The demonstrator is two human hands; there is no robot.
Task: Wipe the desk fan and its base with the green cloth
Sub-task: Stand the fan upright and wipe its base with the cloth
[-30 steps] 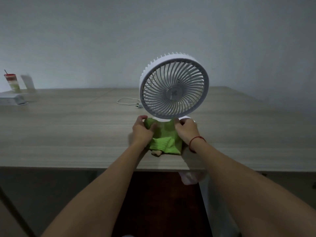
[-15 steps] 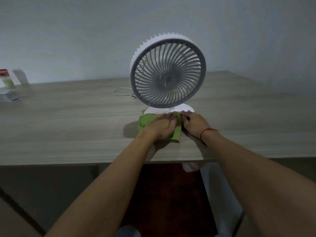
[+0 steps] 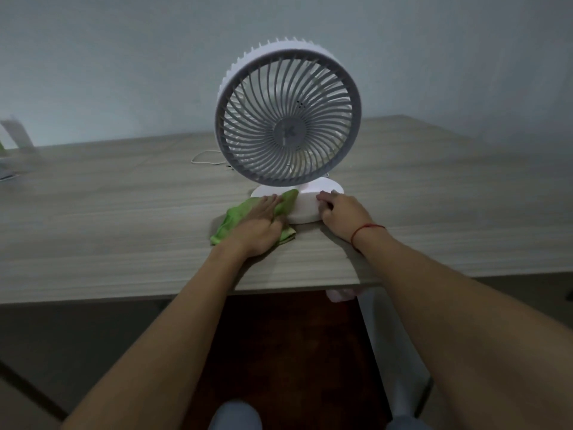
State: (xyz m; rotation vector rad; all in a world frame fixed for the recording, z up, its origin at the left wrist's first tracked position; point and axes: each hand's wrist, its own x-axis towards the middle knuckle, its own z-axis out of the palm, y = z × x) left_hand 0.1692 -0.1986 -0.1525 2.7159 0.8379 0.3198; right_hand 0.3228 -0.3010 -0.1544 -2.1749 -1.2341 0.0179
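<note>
A white desk fan [image 3: 288,117] with a grey round grille stands upright on its white oval base [image 3: 305,203] near the front edge of the wooden desk [image 3: 124,218]. The green cloth [image 3: 232,220] lies crumpled on the desk against the base's left side. My left hand [image 3: 259,223] presses flat on the cloth, fingers reaching the base's left edge. My right hand [image 3: 341,212] grips the right front of the base, fingers curled on its top. A red string circles my right wrist.
A thin white cable [image 3: 206,158] lies on the desk behind the fan on the left. Blurred objects [image 3: 12,150] stand at the far left edge by the wall. The desk's front edge runs just below my forearms.
The view moved closer to the fan. My left hand slid the cloth from the front of the base to its left side. My right hand shifted right and now holds the bare base.
</note>
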